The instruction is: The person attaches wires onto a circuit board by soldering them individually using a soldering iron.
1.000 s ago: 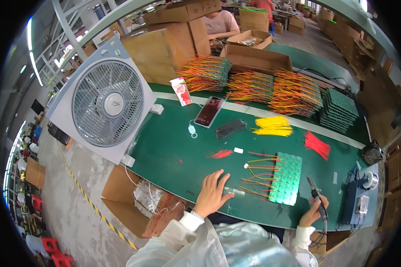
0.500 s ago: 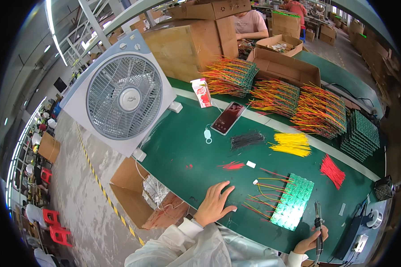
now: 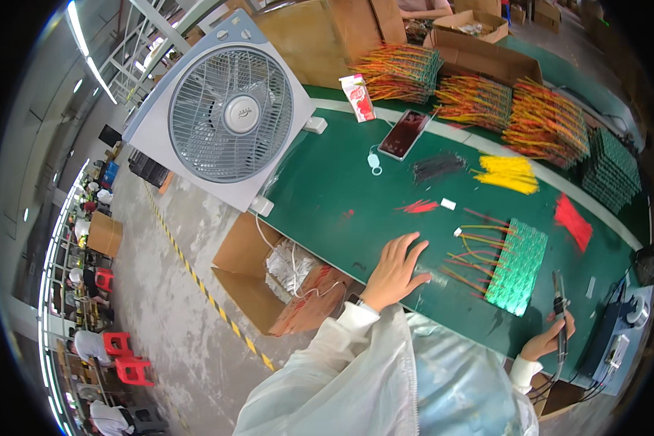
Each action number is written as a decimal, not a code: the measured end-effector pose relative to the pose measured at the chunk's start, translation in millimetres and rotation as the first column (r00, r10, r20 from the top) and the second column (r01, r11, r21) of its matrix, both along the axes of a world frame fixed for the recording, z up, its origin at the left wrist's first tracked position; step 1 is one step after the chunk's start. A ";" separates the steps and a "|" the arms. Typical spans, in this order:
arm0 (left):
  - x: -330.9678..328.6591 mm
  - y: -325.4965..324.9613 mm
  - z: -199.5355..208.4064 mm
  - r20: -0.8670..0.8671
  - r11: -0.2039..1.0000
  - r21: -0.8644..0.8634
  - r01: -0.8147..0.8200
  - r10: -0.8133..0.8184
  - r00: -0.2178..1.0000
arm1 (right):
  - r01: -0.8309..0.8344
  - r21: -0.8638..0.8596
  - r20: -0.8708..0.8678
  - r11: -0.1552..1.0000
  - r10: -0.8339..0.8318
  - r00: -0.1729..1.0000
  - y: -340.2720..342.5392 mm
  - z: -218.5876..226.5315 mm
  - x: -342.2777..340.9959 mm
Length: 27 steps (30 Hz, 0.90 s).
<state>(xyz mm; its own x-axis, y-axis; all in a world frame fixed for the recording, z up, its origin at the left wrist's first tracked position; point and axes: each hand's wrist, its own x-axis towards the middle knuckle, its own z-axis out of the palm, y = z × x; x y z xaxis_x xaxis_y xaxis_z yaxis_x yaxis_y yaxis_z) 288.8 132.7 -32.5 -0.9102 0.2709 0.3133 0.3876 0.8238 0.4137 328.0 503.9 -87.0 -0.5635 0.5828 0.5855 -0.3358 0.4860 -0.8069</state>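
Observation:
My left hand (image 3: pixel 394 275) hovers at or rests on the green bench near its front edge, fingers spread, holding nothing. To its right lies a green circuit board panel (image 3: pixel 517 267) with red and yellow wires (image 3: pixel 479 256) sticking out of its left side toward that hand. Right of the panel, my right hand (image 3: pixel 549 340) grips a soldering iron (image 3: pixel 560 314) held upright, its cable running down past the wrist. Short red wires (image 3: pixel 418 207) and a small white piece (image 3: pixel 447 205) lie beyond my left hand. Red (image 3: pixel 574 222), yellow (image 3: pixel 507 174) and black (image 3: pixel 439 167) wire bundles are farther back.
A box fan (image 3: pixel 232 120) stands at the left, a phone (image 3: pixel 405 134) and a drink carton (image 3: pixel 357 99) near the back. Wired panels (image 3: pixel 548 123) and bare boards (image 3: pixel 612 171) are stacked along the far edge. A blue soldering station (image 3: pixel 609 341) stands at right, an open carton (image 3: pixel 258 251) below left.
The view has tilted and turned, so the whole bench sits higher and farther right in the picture. Both hands keep about the same places beside the panel; the soldering iron stays in my right hand.

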 end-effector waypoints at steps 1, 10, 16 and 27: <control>-0.4 -0.2 -0.1 -0.005 1.000 -0.003 0.008 -0.008 1.000 | 0.010 0.000 -0.012 1.000 -0.010 1.000 -0.4 0.6 0.4; 0.3 0.3 -4.6 -0.024 0.999 -0.041 0.018 -0.019 1.000 | -0.006 0.008 0.061 1.000 0.006 0.998 -0.6 2.3 2.6; 0.1 0.3 -6.6 -0.092 0.999 -0.044 -0.003 -0.002 0.996 | 0.011 0.040 0.003 0.999 -0.011 1.000 4.0 -1.7 3.4; 0.3 0.9 -5.4 -0.032 1.000 -0.002 -0.018 0.018 0.999 | 0.109 0.043 0.057 0.993 -0.111 0.992 8.1 -3.2 8.4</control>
